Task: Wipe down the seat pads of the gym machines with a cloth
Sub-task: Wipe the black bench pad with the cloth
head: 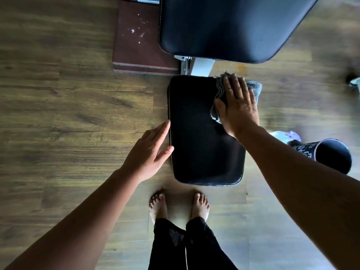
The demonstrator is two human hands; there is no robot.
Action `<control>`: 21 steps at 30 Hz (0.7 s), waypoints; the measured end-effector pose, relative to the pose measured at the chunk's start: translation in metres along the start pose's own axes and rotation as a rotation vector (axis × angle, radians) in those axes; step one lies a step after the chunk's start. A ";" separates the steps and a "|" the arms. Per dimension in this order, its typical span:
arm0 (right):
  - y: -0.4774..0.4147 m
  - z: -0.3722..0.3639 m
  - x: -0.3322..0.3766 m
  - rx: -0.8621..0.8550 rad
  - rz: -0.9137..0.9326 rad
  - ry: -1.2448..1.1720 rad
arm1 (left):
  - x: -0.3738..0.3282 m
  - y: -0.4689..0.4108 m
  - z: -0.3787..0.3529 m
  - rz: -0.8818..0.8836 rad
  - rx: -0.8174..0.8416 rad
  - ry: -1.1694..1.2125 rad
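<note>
A black padded seat pad (pixel 200 137) lies below me, long side running away from my feet. My right hand (pixel 238 106) lies flat, palm down, on a grey cloth (pixel 221 88) at the pad's far right corner; the cloth sticks out past the fingers on both sides. My left hand (pixel 150 152) rests against the pad's left edge with fingers straight and apart, holding nothing. Beyond the seat is a larger black back pad (pixel 224 26), tilted, on a white frame (pixel 200 66).
The floor is wood-look planks (pixel 68 114). A reddish-brown mat (pixel 136 47) with white specks lies at the far left of the bench. A black roller pad (pixel 331 154) and a pale bottle-like object (pixel 284 135) are at the right. My bare feet (pixel 179 205) stand just before the seat.
</note>
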State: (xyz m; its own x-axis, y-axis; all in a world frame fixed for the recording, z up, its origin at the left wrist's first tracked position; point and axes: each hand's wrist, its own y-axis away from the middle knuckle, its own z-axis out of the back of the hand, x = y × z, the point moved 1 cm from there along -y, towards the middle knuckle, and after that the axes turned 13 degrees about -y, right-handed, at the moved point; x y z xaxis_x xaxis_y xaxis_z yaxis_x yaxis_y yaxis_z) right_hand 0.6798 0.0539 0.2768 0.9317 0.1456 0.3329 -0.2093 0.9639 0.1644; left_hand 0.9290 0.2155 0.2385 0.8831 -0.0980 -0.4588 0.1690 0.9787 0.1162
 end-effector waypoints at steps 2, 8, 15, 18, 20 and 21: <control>-0.002 -0.009 0.024 -0.045 -0.092 -0.043 | -0.001 0.000 0.000 -0.003 0.009 -0.002; 0.032 -0.037 0.094 0.203 0.341 0.055 | -0.006 0.002 0.004 0.019 0.009 -0.005; -0.036 -0.008 0.057 0.154 0.292 0.105 | -0.012 0.012 0.003 -0.004 0.019 -0.030; -0.028 -0.020 0.080 0.101 0.173 0.065 | -0.011 0.018 0.002 -0.018 0.022 -0.036; 0.004 -0.029 0.090 0.116 0.174 0.029 | -0.011 0.022 0.002 -0.018 0.032 -0.028; 0.026 -0.033 0.093 0.135 0.198 0.017 | -0.011 0.023 0.001 -0.018 0.034 -0.023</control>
State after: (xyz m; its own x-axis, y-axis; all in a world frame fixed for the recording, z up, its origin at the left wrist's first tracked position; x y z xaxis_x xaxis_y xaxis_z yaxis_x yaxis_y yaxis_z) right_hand 0.7705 0.1001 0.2816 0.8730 0.3335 0.3559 -0.4253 0.8777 0.2208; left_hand 0.9240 0.2388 0.2470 0.8896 -0.1201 -0.4407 0.1993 0.9702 0.1380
